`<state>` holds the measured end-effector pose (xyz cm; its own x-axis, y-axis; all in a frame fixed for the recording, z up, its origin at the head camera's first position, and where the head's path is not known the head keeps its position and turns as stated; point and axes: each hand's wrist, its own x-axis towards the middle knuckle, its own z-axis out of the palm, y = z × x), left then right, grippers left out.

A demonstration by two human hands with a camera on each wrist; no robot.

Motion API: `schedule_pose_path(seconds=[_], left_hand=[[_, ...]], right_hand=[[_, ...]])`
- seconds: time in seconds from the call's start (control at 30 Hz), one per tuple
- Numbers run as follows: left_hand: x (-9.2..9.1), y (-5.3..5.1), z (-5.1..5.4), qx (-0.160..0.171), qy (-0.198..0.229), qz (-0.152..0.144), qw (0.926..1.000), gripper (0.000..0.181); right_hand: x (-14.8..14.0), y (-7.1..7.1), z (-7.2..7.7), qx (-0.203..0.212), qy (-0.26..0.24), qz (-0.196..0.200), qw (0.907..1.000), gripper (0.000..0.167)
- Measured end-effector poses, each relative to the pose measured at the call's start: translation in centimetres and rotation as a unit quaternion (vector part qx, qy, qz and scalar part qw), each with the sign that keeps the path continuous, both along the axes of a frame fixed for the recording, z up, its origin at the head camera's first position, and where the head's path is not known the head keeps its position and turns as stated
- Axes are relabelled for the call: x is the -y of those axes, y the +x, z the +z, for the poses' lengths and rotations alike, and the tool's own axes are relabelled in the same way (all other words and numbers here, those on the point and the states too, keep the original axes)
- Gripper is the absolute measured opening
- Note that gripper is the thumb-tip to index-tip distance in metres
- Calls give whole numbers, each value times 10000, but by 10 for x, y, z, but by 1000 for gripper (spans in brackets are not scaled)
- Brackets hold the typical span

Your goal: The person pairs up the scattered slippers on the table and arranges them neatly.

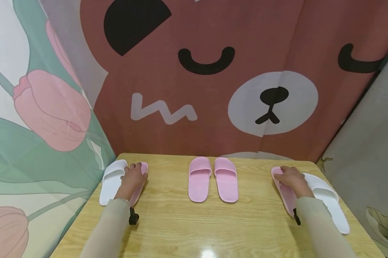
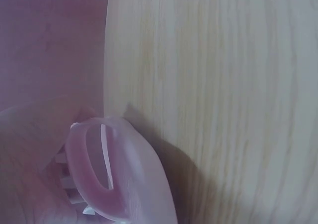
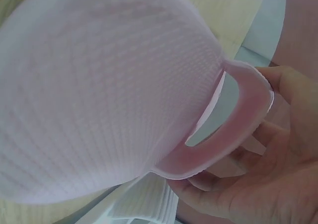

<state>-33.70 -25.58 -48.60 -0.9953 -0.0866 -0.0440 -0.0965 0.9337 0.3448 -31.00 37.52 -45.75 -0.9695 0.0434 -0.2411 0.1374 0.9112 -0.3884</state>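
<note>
My left hand (image 1: 133,181) grips a pink slipper (image 1: 137,195) over its strap, at the table's left side. In the left wrist view this slipper (image 2: 144,177) stands on its side edge to the camera, a shadow beside it on the wood. At the right side, my right hand (image 1: 295,181) holds another pink slipper (image 1: 287,200) around the strap. The right wrist view shows its ribbed footbed (image 3: 109,95) close up, with thumb and fingers (image 3: 201,196) on the two sides of the strap. White slippers lie right beside each hand, one on the left (image 1: 108,188) and one on the right (image 1: 330,208).
Two pink slippers, a left one (image 1: 199,188) and a right one (image 1: 227,186), lie side by side at the back middle of the wooden table (image 1: 171,229). A brown bear-print cloth (image 1: 168,79) hangs behind; a tulip-print cloth (image 1: 52,107) hangs at left.
</note>
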Motion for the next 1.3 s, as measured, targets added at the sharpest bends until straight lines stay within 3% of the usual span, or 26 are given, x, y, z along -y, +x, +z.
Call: schedule_pose_path(seconds=[0.63, 1.3], left_hand=[[-8, 5, 15, -202, 57, -55, 9998, 67], [-17, 8, 24, -420, -62, -115, 9990, 66]], right_hand=[[23, -8, 11, -79, 96, 67, 9999, 76], [49, -13, 27, -243, 34, 234, 9994, 74]])
